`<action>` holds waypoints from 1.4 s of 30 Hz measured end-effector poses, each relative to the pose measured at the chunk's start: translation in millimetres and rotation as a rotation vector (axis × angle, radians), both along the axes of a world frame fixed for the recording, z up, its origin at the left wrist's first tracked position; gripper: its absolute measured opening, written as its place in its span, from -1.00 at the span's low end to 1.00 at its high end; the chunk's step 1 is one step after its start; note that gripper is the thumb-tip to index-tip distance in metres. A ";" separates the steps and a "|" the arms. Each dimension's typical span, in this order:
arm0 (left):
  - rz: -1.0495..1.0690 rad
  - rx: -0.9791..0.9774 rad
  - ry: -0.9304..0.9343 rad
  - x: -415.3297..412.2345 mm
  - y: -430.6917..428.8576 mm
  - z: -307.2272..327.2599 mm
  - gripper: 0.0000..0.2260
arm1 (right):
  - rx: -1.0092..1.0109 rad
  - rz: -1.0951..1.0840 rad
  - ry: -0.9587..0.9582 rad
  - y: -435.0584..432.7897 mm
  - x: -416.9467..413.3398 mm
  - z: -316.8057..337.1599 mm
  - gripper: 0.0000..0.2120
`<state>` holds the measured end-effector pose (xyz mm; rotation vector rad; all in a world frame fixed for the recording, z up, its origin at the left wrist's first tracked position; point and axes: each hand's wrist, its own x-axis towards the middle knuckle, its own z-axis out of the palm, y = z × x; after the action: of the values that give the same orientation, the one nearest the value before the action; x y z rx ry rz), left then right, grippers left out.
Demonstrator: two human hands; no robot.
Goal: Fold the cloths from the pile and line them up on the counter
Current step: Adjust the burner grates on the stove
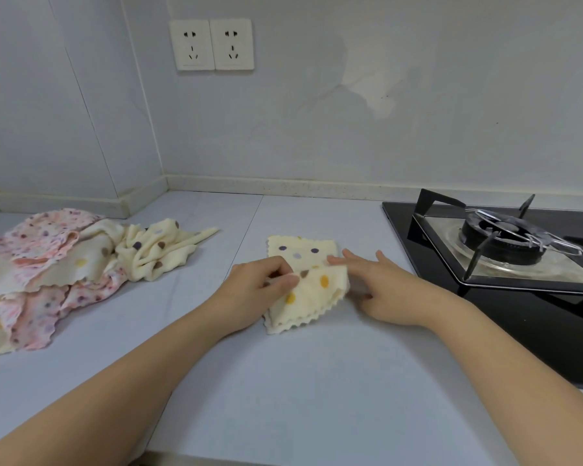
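Observation:
A cream cloth with coloured dots and a scalloped edge (312,290) lies partly folded on the pale counter (283,381), in the middle. My left hand (260,284) pinches its left edge, fingers curled over the fabric. My right hand (381,284) rests at the cloth's right side, its straight fingers touching the top fold. A pile of unfolded cloths (48,274), pink floral and cream dotted, sits at the left of the counter.
A black gas hob (505,247) with a metal burner stand occupies the right side of the counter, close to my right hand. Two wall sockets (212,45) sit on the back wall. The counter meets the wall in a corner behind the pile.

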<state>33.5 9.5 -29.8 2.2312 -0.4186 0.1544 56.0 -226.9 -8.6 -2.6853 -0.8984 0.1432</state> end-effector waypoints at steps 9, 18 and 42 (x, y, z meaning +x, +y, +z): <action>-0.086 -0.054 0.090 1.4 16.7 11.2 -0.57 | 0.667 -0.093 0.192 16.6 -6.3 -8.1 -0.68; 0.139 0.050 -0.095 2.6 2.7 4.5 -0.84 | 0.826 -0.223 0.302 24.0 -7.0 -2.5 -0.59; 0.535 0.737 -0.433 -9.0 -19.8 6.8 -0.50 | 0.167 -0.628 -0.183 55.9 -5.9 -11.9 -0.81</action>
<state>24.5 -10.3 -23.1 3.0032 -0.0841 0.9009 50.1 -171.0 -20.5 -2.7045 -0.0697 -0.3052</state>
